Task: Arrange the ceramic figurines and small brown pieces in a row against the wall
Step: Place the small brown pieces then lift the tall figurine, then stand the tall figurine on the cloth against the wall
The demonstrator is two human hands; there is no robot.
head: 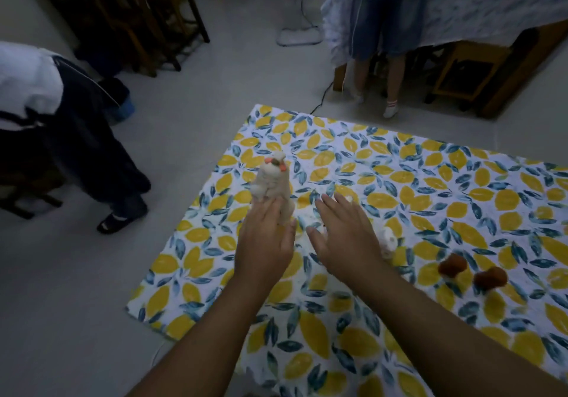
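Observation:
A tall pale ceramic figurine with orange marks on its head stands on the lemon-print tablecloth. My left hand is just in front of it, fingers touching its base; whether it grips is unclear. My right hand hovers flat with fingers apart, covering something white at its fingertips. A small white figurine sits right beside that hand. Two small brown pieces lie further right.
The table's left edge drops to a grey floor. A person in dark trousers stands at left, another in a denim skirt at the back. Dark wooden furniture and a covered table stand behind.

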